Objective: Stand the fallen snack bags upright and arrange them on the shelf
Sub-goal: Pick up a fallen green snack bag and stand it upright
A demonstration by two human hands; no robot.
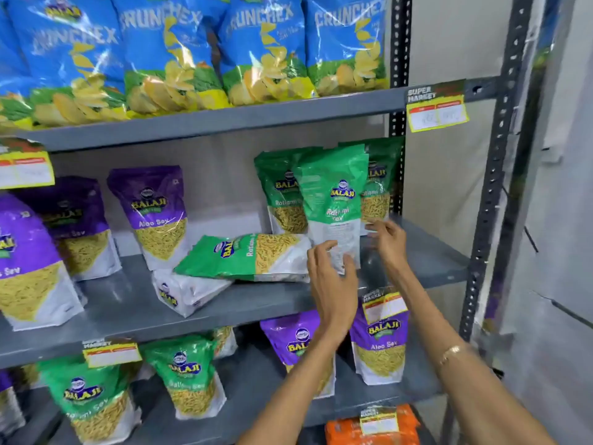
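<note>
The grey middle shelf (134, 303) carries everything that matters here, so places are given from it. At its left end stand purple Aloo Sev bags (150, 213), upright. At its right end, against the back, two green Ratlami Sev bags (282, 194) stand upright, and just in front of them is the green bag being set up (333, 200), upright and turned partly sideways, its base low near the shelf's front edge. Toward the middle of the shelf a fallen green bag (244, 256) lies on its side, resting on top of a fallen white-faced bag (186, 292).

The left hand (330, 277) has its grip around the lower left corner of the upright bag, fingers curled lightly on it. The right hand (386, 239) is blurred; its fingers are spread beside the bag's right edge, and whether they touch I cannot tell.

To do this well, I would square the base flat, face the label forward, then let go gently and check it stands before reaching for the fallen pair.
</note>
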